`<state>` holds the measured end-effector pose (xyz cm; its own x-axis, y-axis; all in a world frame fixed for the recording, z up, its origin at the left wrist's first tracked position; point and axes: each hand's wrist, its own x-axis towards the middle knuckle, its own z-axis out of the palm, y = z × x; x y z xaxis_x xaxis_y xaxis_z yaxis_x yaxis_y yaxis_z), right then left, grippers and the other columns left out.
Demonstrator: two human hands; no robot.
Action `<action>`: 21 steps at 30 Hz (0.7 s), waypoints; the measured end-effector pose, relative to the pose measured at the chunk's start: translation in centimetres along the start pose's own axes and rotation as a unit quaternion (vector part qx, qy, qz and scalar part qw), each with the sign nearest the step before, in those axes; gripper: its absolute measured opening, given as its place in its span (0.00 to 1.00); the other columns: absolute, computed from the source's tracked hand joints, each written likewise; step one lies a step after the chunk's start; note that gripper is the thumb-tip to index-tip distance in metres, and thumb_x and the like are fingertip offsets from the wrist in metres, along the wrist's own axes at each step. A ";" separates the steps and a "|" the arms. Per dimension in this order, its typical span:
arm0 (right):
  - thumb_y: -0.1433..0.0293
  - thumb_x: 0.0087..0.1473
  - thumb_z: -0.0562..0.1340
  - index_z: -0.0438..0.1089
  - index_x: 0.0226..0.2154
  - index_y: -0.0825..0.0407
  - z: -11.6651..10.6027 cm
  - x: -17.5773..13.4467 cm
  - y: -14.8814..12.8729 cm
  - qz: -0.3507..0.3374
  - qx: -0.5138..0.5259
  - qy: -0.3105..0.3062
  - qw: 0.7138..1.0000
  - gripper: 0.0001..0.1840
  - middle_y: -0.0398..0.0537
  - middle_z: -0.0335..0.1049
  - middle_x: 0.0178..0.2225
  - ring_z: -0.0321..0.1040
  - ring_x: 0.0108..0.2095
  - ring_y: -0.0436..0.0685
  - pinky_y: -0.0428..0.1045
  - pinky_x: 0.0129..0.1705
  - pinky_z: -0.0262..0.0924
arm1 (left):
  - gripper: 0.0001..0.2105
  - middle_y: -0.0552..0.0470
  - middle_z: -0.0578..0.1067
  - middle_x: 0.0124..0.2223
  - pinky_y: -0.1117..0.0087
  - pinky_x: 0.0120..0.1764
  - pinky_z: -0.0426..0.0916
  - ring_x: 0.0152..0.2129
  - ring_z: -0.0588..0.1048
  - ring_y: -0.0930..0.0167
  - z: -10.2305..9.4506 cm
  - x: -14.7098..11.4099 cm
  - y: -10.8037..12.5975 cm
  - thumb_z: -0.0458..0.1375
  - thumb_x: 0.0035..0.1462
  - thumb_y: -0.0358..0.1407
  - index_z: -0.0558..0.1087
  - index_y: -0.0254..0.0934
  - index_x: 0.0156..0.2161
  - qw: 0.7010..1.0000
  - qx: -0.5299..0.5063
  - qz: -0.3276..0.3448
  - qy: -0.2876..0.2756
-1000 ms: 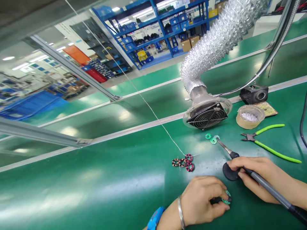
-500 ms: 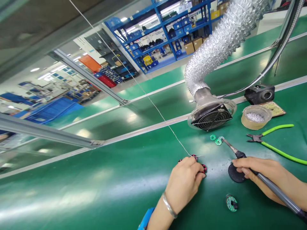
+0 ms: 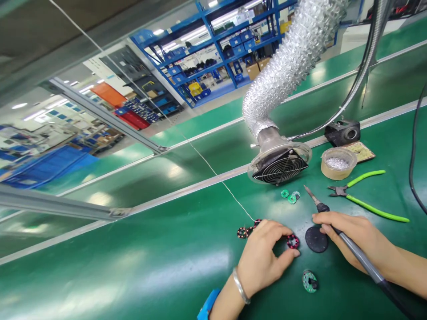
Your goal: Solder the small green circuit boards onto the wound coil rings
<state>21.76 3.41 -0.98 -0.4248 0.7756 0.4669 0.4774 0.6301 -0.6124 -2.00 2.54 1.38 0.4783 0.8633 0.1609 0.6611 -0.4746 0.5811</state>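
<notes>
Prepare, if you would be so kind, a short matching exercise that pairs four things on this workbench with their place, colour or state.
1. Soldering iron
2. Pliers
3. Red-and-black ring
4. Fan

A. Green handles, spread apart
B. At the lower end of the silver hose
C. Held in the right hand
D. At the fingers of the left hand

Pairs: 1-C, 2-A, 3-D, 4-B

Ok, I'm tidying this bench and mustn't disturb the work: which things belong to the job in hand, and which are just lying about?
Seemingly part of the job:
soldering iron, in the right hand
red-and-black ring, at the left hand
larger green board, probably

Seemingly just lying about:
green-handled cutters
black disc
tub, behind the cutters
</notes>
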 end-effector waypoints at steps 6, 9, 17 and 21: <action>0.75 0.62 0.50 0.64 0.45 0.47 0.0 0.1 -0.2 0.027 0.007 -0.013 1.000 0.13 0.48 0.75 0.40 0.75 0.34 0.52 0.44 0.32 0.69 | 0.11 0.51 0.74 0.30 0.71 0.28 0.67 0.25 0.71 0.70 4.1 1.6 1.8 0.67 0.43 0.28 0.73 0.35 0.34 0.998 -0.044 -0.013 0.052; 0.75 0.63 0.49 0.65 0.44 0.48 0.0 0.0 -0.3 0.038 0.011 -0.025 0.999 0.12 0.49 0.75 0.40 0.75 0.35 0.54 0.45 0.33 0.69 | 0.11 0.51 0.74 0.31 0.73 0.26 0.67 0.23 0.70 0.72 5.0 1.3 1.7 0.65 0.46 0.27 0.73 0.35 0.37 0.994 -0.069 -0.014 0.083; 0.73 0.63 0.50 0.66 0.44 0.49 0.0 0.0 -0.2 0.078 0.030 -0.048 0.995 0.12 0.49 0.75 0.38 0.74 0.34 0.53 0.44 0.33 0.68 | 0.12 0.52 0.77 0.36 0.68 0.37 0.69 0.31 0.73 0.69 5.2 1.2 2.4 0.66 0.50 0.30 0.72 0.38 0.40 0.993 -0.059 0.009 0.104; 0.75 0.61 0.51 0.66 0.43 0.50 -0.2 0.1 -0.3 0.066 0.030 -0.039 0.997 0.11 0.48 0.75 0.34 0.74 0.31 0.53 0.45 0.33 0.68 | 0.10 0.50 0.73 0.35 0.69 0.33 0.70 0.30 0.72 0.69 5.4 1.1 2.5 0.65 0.49 0.29 0.72 0.37 0.38 0.993 -0.042 -0.027 0.111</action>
<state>21.69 3.30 -0.61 -0.4209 0.8446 0.3308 0.4871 0.5181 -0.7030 3.34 1.38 -1.28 0.2974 0.9082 0.2946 0.6281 -0.4184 0.6560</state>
